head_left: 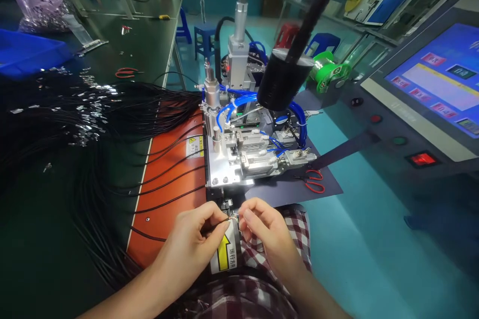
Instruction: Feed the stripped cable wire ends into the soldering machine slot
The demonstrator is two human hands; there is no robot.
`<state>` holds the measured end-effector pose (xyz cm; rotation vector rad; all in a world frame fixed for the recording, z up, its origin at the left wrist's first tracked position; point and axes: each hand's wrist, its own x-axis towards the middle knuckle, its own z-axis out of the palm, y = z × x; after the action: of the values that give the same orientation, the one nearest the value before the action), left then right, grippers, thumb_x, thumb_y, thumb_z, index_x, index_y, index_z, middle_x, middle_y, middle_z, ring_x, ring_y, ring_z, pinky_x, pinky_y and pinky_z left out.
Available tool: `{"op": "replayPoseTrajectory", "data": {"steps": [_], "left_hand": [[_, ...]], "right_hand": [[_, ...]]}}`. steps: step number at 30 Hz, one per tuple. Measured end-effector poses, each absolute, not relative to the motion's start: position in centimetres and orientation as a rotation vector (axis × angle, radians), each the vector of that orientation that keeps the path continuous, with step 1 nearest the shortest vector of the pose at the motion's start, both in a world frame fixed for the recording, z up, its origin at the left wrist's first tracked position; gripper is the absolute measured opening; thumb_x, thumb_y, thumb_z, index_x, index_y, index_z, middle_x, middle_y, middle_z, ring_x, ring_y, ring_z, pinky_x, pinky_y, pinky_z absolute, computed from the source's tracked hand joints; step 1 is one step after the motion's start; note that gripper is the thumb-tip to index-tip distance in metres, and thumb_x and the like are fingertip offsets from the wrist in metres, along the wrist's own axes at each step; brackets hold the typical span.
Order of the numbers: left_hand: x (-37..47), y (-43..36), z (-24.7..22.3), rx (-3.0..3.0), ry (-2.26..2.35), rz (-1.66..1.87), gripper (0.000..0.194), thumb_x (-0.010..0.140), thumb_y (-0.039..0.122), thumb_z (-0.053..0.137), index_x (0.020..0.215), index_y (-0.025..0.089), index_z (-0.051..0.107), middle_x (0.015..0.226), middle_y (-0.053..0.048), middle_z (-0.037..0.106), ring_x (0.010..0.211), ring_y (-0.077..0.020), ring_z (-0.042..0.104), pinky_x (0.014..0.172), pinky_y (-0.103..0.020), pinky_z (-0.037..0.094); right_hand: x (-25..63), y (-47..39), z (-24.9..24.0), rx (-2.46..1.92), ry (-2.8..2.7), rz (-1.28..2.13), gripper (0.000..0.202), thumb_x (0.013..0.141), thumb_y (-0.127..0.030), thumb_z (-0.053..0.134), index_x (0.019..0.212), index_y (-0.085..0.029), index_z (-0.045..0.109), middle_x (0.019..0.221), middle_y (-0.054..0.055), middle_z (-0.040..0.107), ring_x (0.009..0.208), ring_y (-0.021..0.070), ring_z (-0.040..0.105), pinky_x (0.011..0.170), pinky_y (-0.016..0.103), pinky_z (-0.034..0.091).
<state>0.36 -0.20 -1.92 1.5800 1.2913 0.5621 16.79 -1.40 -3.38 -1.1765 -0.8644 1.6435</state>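
Note:
My left hand [202, 232] pinches a thin black cable near its end, just above the front of the machine. Close beside it, my right hand [264, 224] has thumb and fingers curled together at the cable's tip; whatever sits between those fingers is too small to make out. Under both hands lies a white label with a yellow arrow [223, 255]. Several black cables [172, 205] run across the orange plate [164, 224] into the side of the metal machine [224, 164], which carries cylinders and blue air tubes [239, 102].
Bundles of black cables with shiny ends [90, 109] cover the left bench. Red-handled pliers [315, 182] lie right of the machine; another red pair [127, 73] lies on the bench. A black cylinder [284, 79] hangs overhead. A control screen [441, 75] stands right, near a green spool [329, 72].

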Motion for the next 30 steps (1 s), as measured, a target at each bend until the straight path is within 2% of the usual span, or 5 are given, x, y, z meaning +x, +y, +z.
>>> {"op": "replayPoseTrajectory", "data": {"steps": [15,22,30], "left_hand": [[0.5,-0.3,-1.8,1.512,1.312,0.625,0.016,0.085,0.029,0.053,0.074,0.018,0.056,0.056,0.005,0.052,0.046,-0.0075,0.045,0.042,-0.017,0.034],[0.5,-0.2,-1.9,1.462,1.284,0.606,0.017,0.085,0.03,0.053,0.072,0.018,0.055,0.056,0.005,0.05,0.045,-0.0071,0.044,0.041,-0.017,0.034],[0.5,-0.5,-2.2,1.48,1.278,0.585,0.02,0.087,0.03,0.052,0.07,0.018,0.051,0.06,0.005,0.051,0.046,-0.0065,0.045,0.041,-0.017,0.033]], "right_hand": [[15.9,-1.5,-4.3,-1.104,-0.811,1.725,0.023,0.074,-0.036,0.07,0.075,-0.018,0.056,0.061,-0.005,0.049,0.051,0.0085,0.042,0.049,0.02,0.037],[16.2,-1.5,-4.2,-1.084,-0.763,1.72,0.023,0.078,-0.039,0.066,0.078,-0.018,0.058,0.061,-0.004,0.052,0.052,0.0098,0.044,0.052,0.022,0.036],[16.1,-0.9,-4.0,-1.076,-0.762,1.715,0.02,0.074,-0.032,0.069,0.071,-0.018,0.054,0.057,-0.006,0.046,0.05,0.0083,0.04,0.049,0.02,0.031]]}}
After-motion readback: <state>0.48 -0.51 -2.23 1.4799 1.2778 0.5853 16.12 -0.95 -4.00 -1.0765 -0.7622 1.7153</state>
